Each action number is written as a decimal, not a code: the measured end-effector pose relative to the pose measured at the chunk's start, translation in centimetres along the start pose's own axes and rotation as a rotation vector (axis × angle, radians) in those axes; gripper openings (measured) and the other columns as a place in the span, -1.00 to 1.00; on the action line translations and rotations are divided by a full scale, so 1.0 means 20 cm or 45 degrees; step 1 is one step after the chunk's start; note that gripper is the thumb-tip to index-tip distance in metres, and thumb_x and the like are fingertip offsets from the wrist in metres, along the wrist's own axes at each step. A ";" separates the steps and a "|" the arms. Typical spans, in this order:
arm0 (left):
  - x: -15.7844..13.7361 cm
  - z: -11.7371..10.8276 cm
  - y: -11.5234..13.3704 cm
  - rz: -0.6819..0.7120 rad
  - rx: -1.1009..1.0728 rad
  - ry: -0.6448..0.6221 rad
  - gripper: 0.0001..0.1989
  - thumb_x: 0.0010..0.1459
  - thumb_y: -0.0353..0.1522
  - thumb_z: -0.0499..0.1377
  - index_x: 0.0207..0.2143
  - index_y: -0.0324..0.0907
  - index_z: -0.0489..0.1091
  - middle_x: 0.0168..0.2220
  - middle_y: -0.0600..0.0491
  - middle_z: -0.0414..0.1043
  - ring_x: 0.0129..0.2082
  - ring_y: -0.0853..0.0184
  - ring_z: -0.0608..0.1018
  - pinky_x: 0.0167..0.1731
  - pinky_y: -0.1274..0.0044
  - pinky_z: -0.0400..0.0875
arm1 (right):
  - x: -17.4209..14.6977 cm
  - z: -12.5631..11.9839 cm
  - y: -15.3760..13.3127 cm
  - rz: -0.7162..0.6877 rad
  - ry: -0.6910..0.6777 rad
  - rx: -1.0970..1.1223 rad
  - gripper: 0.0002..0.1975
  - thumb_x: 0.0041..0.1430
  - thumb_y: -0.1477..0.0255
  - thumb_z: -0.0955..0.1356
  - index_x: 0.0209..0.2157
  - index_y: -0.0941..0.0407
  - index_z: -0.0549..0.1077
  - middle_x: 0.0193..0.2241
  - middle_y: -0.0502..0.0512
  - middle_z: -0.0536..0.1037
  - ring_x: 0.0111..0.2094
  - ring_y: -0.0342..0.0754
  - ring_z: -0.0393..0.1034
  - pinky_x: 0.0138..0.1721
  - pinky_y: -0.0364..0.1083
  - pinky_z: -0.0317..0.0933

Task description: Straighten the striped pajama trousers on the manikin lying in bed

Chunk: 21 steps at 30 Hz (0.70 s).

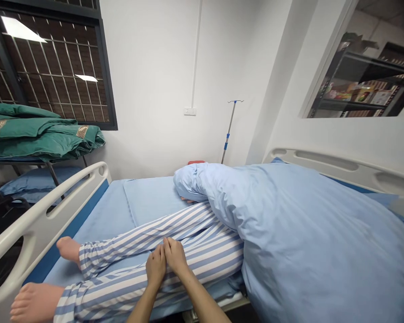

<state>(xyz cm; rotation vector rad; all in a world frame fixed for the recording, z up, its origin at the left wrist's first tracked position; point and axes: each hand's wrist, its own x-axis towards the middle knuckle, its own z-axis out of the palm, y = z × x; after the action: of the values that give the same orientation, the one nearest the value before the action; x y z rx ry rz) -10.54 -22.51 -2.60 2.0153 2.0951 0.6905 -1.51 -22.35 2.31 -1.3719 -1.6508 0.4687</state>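
Striped blue-and-white trousers point(114, 291) cover the legs of a figure lying on the bed. My left hand point(155, 265) rests over the near leg around the knee, its fingers curled into the cloth. Right beside it, touching, my right hand point(175, 256) is closed on the same trouser leg; the fingertips of both are hidden. Two bare feet, a near foot point(37, 301) and a far foot point(69, 250), stick out at the left. A light blue quilt point(289, 215) is bunched over the upper body, and a bit of the figure's hand shows under its edge.
The bed has a pale footboard point(47, 224) at left and a headboard point(340, 163) at right. Blue sheet point(151, 197) lies beyond the legs. Behind stand an IV pole point(229, 130) and something red point(196, 162). Green folded bedding point(43, 134) is piled on a rack at left.
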 end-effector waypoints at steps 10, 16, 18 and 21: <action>-0.01 0.04 -0.02 0.154 0.225 -0.038 -0.62 0.16 -0.44 -0.13 -0.04 -0.15 0.34 -0.01 -0.06 0.37 -0.13 0.27 0.44 -0.14 0.51 0.24 | -0.10 0.04 0.15 0.067 0.033 -0.009 -0.57 0.23 0.30 0.08 -0.59 0.13 0.35 -0.63 0.04 0.41 -0.57 -0.16 0.20 -0.50 -0.16 -0.12; 0.01 -0.03 0.04 0.084 -0.043 -0.043 -0.69 0.16 -0.40 -0.14 -0.24 -0.16 0.38 -0.22 -0.03 0.46 -0.25 0.31 0.46 -0.24 0.52 0.21 | -0.06 0.04 0.19 0.190 0.101 0.266 -0.57 0.19 0.21 0.12 -0.65 0.13 0.24 -0.68 -0.02 0.31 -0.58 -0.17 0.13 -0.50 -0.18 -0.06; 0.04 -0.08 0.10 0.014 -0.254 -0.002 -0.67 0.18 -0.33 -0.17 -0.42 -0.16 0.35 -0.40 0.01 0.45 -0.36 0.34 0.45 -0.33 0.54 0.20 | -0.05 0.04 0.20 0.206 0.128 0.345 -0.58 0.18 0.21 0.12 -0.66 0.13 0.23 -0.68 -0.02 0.29 -0.58 -0.16 0.12 -0.51 -0.18 -0.05; 0.10 -0.14 0.21 -0.101 -0.567 0.126 -0.61 0.17 -0.22 -0.20 -0.60 -0.15 0.22 -0.60 0.09 0.32 -0.52 0.38 0.37 -0.45 0.56 0.15 | -0.03 0.04 0.20 0.222 0.149 0.458 -0.57 0.17 0.18 0.11 -0.67 0.12 0.20 -0.69 -0.03 0.26 -0.58 -0.15 0.09 -0.51 -0.17 -0.04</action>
<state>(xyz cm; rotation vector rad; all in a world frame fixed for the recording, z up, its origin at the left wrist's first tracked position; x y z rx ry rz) -8.08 -21.17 2.02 1.6763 1.8467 1.1429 0.13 -21.43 -1.45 -1.2498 -1.2839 0.7344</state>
